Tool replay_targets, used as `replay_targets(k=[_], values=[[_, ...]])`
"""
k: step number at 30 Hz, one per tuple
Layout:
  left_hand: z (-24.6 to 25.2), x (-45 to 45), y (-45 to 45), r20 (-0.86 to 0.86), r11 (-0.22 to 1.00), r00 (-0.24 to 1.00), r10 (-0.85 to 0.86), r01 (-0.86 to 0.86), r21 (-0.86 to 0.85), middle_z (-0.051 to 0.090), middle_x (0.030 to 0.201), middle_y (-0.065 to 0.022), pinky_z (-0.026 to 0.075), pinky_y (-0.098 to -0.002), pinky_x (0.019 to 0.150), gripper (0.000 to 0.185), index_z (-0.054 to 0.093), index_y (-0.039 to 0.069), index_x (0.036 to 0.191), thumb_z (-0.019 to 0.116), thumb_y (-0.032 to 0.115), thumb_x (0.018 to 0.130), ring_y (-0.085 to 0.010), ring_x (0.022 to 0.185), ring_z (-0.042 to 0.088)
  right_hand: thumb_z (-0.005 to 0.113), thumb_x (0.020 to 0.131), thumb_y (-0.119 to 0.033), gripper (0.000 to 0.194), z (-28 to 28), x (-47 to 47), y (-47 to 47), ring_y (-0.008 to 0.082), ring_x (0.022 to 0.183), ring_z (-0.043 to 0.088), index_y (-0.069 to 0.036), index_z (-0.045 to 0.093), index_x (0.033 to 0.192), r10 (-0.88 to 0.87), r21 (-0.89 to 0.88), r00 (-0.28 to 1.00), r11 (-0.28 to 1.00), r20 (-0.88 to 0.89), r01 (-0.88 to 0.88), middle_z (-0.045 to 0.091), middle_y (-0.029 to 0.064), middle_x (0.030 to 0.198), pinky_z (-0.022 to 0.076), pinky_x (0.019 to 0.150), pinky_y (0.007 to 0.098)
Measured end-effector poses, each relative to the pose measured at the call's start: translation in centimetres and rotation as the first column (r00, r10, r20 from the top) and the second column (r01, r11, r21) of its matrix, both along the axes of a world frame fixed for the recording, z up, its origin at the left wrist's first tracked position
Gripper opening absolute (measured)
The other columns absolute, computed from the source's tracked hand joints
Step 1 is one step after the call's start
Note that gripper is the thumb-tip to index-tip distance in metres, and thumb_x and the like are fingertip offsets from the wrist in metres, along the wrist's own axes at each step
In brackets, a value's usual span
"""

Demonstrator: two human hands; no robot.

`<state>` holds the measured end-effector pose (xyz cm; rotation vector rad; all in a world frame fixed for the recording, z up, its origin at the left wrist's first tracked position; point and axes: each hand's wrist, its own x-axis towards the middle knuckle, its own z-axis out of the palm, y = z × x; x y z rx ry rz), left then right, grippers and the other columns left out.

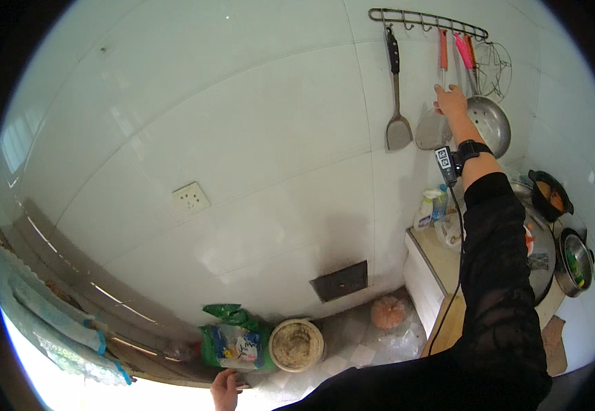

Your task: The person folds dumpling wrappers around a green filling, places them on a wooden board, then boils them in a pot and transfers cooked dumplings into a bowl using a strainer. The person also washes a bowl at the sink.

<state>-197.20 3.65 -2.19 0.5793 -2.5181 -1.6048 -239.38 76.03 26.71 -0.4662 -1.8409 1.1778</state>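
Observation:
My right hand (450,100) is raised to the wall, its fingers at the metal shaft of a hanging spatula with an orange handle (443,50). The wide blade (432,131) of this spatula hangs partly behind the hand. Beside it on the right hangs a steel ladle-like skimmer (491,123) with a few holes, partly covered by my forearm. A black-handled spatula (398,132) hangs to the left. All are on a dark metal hook rack (428,21). Low in the view, my left hand (224,391) has curled fingers near a pale thin edge; whether it holds anything is unclear.
A counter (433,257) on the right carries spray bottles (425,211), a black pot (551,195), a large lid (541,257) and steel bowls (576,264). On the floor are a round bucket (296,345), a green bag (236,341) and an orange bag (388,312). A cable (454,298) runs from my wrist device.

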Motion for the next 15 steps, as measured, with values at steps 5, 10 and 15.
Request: replay_targets(k=[5, 10, 15], values=[[-2.9, -3.3, -1.1, 0.021, 0.999, 0.999, 0.026, -0.025, -0.041, 0.073, 0.093, -0.0124, 0.059, -0.0298, 0.063, 0.038, 0.064, -0.007, 0.121, 0.061, 0.024, 0.099, -0.0187, 0.077, 0.072, 0.068, 0.096, -0.032, 0.062, -0.6, -6.6, 5.2, 0.0187, 0.071, 0.07, 0.006, 0.05, 0.141, -0.117, 0.056, 0.983, 0.992, 0.144, 0.11, 0.07, 0.0177, 0.099, 0.0581, 0.054, 0.032], [-6.3, -6.3, -1.7, 0.006, 0.997, 1.0, -0.012, 0.011, 0.078, 0.073, 0.093, -0.0147, 0.058, -0.0292, 0.065, 0.034, 0.063, -0.008, 0.12, 0.062, 0.018, 0.098, -0.0201, 0.075, 0.072, 0.062, 0.096, -0.034, 0.044, -1.5, -6.8, 6.8, 0.0246, 0.075, 0.07, 0.004, 0.068, 0.116, 0.041, 0.091, 0.996, 0.995, 0.079, -0.048, 0.072, 0.0142, 0.089, 0.0566, 0.069, 0.0354], [-7.0, -8.7, -0.6, -0.023, 0.975, 0.98, -0.197, 0.194, -0.106, 0.073, 0.107, -0.0138, 0.059, -0.0318, 0.06, 0.034, 0.061, -0.001, 0.13, 0.058, 0.021, 0.104, -0.0216, 0.082, 0.074, 0.058, 0.1, -0.027, 0.03, -0.1, -1.8, 2.5, 0.0167, 0.065, 0.063, 0.0, 0.069, 0.103, 0.025, 0.166, 0.98, 0.986, -0.196, 0.008, 0.069, 0.0072, 0.079, 0.0505, 0.065, 0.0316]])
